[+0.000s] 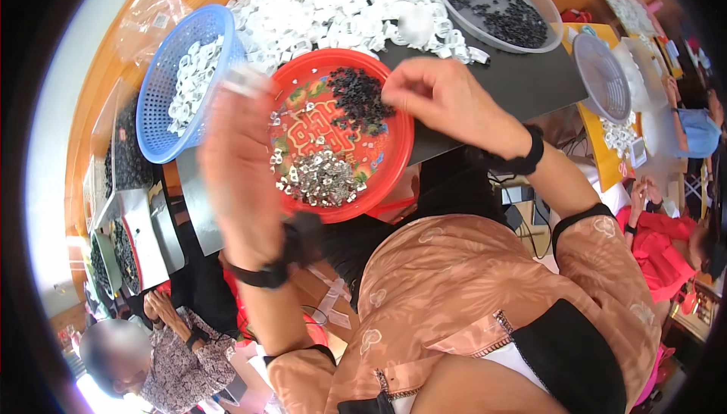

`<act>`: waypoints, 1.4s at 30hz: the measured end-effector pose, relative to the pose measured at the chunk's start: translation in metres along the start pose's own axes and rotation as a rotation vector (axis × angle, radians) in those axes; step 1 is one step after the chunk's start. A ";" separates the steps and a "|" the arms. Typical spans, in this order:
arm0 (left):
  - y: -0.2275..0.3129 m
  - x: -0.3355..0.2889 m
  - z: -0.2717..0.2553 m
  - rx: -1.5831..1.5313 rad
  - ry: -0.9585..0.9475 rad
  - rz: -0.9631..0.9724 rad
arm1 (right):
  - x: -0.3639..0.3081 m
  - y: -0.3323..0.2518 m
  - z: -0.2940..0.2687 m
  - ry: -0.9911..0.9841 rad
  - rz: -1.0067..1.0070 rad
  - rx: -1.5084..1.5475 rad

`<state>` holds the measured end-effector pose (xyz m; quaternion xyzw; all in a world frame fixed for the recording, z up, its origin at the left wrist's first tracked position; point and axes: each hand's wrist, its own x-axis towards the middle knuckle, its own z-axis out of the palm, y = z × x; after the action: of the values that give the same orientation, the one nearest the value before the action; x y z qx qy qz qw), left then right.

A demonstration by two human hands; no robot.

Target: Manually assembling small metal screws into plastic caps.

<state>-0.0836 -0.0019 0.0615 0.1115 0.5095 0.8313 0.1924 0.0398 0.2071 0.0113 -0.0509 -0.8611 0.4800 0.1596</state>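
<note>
Pinching together beside black pieces (357,96) is the right hand (441,94); clamping a white piece (248,81), the blurred left hand (238,141).

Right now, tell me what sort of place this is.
Probably a small-parts assembly workshop: a heap of white parts, a red tray holding black pieces and metallic pieces, and another person in red.

Tan floral top (469,270), black trim (581,219), black wristbands (535,150), black trousers (460,187)

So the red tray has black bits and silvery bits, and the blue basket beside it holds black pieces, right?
No, the head view shows white pieces in the blue basket, not black. The red tray does hold black bits and silvery bits.
</note>
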 end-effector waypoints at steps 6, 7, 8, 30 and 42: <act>0.037 0.015 0.000 -0.372 -0.028 -0.093 | 0.021 0.044 -0.044 0.239 -0.018 -0.494; 0.026 0.008 -0.006 -0.266 -0.117 -0.111 | 0.024 0.049 -0.045 0.240 -0.014 -0.494; 0.012 -0.002 -0.005 -0.180 -0.180 -0.135 | 0.025 0.054 -0.047 0.223 -0.089 -0.541; -0.070 -0.065 0.019 -0.050 -0.017 -0.103 | 0.004 -0.018 0.024 0.048 -0.436 0.085; -0.072 -0.074 -0.002 -0.083 0.054 -0.025 | 0.001 -0.031 0.031 -0.214 -0.181 0.193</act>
<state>-0.0028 -0.0063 -0.0021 0.0748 0.4810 0.8519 0.1934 0.0310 0.1661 0.0223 0.0938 -0.8243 0.5467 0.1138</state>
